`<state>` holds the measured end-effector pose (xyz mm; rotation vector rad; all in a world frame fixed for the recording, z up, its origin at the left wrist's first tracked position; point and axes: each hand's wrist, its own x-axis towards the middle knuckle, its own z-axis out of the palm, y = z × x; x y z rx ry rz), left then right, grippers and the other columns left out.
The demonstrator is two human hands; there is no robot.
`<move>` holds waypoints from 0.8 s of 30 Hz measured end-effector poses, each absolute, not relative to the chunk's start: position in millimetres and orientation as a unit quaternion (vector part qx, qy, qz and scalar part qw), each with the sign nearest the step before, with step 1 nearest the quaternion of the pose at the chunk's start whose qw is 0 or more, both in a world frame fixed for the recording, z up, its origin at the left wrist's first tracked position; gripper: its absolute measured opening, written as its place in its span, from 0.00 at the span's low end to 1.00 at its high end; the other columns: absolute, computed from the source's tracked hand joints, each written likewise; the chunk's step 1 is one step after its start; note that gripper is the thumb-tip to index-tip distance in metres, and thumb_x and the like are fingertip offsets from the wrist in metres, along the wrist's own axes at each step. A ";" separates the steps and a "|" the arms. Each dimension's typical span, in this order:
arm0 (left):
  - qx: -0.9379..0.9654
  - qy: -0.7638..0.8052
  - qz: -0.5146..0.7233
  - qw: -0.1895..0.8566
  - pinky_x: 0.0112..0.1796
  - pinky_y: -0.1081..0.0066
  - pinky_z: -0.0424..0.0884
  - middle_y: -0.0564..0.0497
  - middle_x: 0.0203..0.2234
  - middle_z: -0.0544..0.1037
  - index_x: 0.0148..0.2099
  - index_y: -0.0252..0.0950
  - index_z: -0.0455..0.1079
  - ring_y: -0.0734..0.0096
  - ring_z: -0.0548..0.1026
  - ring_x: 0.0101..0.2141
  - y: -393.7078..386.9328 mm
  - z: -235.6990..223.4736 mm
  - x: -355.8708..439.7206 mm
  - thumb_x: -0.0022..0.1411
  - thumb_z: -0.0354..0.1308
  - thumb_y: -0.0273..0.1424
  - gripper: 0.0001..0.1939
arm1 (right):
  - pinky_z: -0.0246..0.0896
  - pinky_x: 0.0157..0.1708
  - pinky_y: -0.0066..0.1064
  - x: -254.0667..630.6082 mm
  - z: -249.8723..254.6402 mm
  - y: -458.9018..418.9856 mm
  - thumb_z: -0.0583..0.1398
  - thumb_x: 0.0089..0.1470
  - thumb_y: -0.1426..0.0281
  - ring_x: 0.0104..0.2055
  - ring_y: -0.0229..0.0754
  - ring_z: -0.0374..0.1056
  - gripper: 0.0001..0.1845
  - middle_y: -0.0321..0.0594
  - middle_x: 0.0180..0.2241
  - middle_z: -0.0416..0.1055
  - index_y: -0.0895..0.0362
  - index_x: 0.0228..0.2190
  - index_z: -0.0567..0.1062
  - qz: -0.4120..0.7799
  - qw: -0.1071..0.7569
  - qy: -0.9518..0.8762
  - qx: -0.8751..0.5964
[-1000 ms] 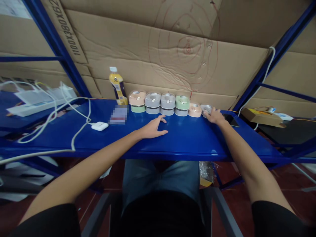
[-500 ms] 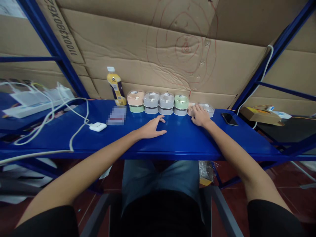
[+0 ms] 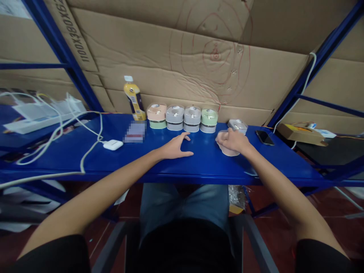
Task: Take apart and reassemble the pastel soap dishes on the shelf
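My right hand (image 3: 236, 141) grips a pink round-cornered container (image 3: 229, 151), slightly blurred, over the right part of the blue shelf. Behind it a grey container (image 3: 238, 126) with a clear lid stands by itself. My left hand (image 3: 176, 146) rests on the shelf with thumb and fingers apart, holding nothing. Beyond it, two-high stacks of similar containers line the back: pink over green (image 3: 157, 116), two grey stacks (image 3: 174, 118) (image 3: 192, 119) side by side, and green over grey (image 3: 209, 120).
A yellow bottle (image 3: 134, 98) stands at the back left. White earbud case (image 3: 113, 145) and cables (image 3: 81, 149) lie left. On the right are a phone (image 3: 264, 137) and a cardboard box (image 3: 301, 134). The shelf's front edge (image 3: 184, 177) runs above my lap; blue posts flank both sides.
My right hand has pulled the pink container from the back row toward me, away from the grey one beside it. My left hand has stayed in place.
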<state>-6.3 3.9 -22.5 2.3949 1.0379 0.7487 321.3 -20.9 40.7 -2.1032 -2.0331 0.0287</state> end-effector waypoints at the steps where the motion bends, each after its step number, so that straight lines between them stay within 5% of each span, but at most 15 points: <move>1: 0.859 0.372 0.276 0.217 0.67 0.41 0.70 0.33 0.66 0.76 0.77 0.38 0.57 0.35 0.74 0.68 4.0 -22.7 -6.1 0.56 0.76 0.54 0.55 | 0.75 0.56 0.59 315.8 38.6 -20.9 0.65 0.60 0.39 0.59 0.74 0.77 0.45 0.66 0.58 0.79 0.60 0.64 0.73 0.013 0.116 -0.731 -0.672; 7: 0.842 0.332 0.329 0.271 0.70 0.39 0.67 0.26 0.71 0.71 0.78 0.36 0.54 0.32 0.72 0.70 4.6 -23.1 -5.3 0.44 0.83 0.54 0.68 | 0.72 0.60 0.63 257.3 31.5 -32.3 0.69 0.55 0.36 0.64 0.75 0.73 0.56 0.64 0.65 0.74 0.57 0.72 0.66 0.056 0.173 -0.873 -0.453; 16: 0.836 0.334 0.357 0.250 0.68 0.43 0.71 0.33 0.72 0.71 0.78 0.39 0.59 0.34 0.73 0.69 1.5 -20.7 -6.5 0.47 0.83 0.54 0.64 | 0.73 0.59 0.56 261.9 27.0 -9.2 0.70 0.55 0.44 0.60 0.64 0.77 0.48 0.56 0.61 0.79 0.56 0.68 0.72 0.098 0.258 -0.887 -0.372; 21: 0.874 0.301 0.323 0.201 0.70 0.43 0.68 0.39 0.61 0.77 0.63 0.41 0.81 0.42 0.75 0.65 -3.5 -16.0 -6.2 0.63 0.73 0.55 0.33 | 0.73 0.61 0.58 315.7 22.2 7.5 0.68 0.59 0.46 0.60 0.66 0.79 0.46 0.61 0.60 0.80 0.60 0.68 0.71 0.108 0.270 -0.820 -0.493; 24: 0.882 0.293 0.310 0.200 0.70 0.42 0.67 0.41 0.58 0.78 0.56 0.44 0.86 0.43 0.73 0.66 -3.9 -15.6 -5.7 0.67 0.70 0.53 0.24 | 0.73 0.62 0.59 336.5 17.2 13.0 0.71 0.57 0.46 0.62 0.67 0.78 0.47 0.61 0.62 0.79 0.59 0.68 0.72 0.111 0.230 -0.796 -0.548</move>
